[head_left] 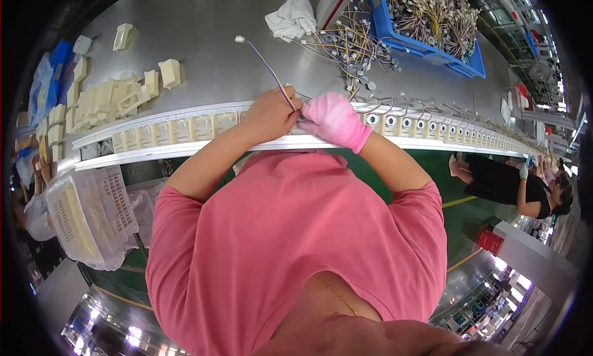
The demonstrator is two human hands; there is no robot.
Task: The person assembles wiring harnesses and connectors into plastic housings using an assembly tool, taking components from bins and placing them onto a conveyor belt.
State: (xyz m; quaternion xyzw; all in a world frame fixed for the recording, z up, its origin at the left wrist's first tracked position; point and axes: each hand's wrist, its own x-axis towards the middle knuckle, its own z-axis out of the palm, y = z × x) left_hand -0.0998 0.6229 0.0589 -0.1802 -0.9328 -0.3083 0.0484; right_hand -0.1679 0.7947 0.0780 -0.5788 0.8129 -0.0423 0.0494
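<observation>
My bare left hand (270,114) is closed around a thin wire lead (267,67), which sticks up and away from me with a white connector at its free end. Close beside it, my right hand (336,118) wears a pink glove and is curled shut; its fingertips meet the left fingers, and whatever they pinch is hidden. Both hands are over a metal rail track (191,147) holding a row of cream plastic housings (179,129). To the right, housings (426,126) in the track carry round dark-centred parts and wires.
Loose cream housings (102,100) are piled at the left. Beyond my hands lie a tangle of wire leads (355,47), a white cloth (291,17) and a blue bin (426,46) of leads. A white plastic basket (92,217) stands at the lower left. Other people are along the line.
</observation>
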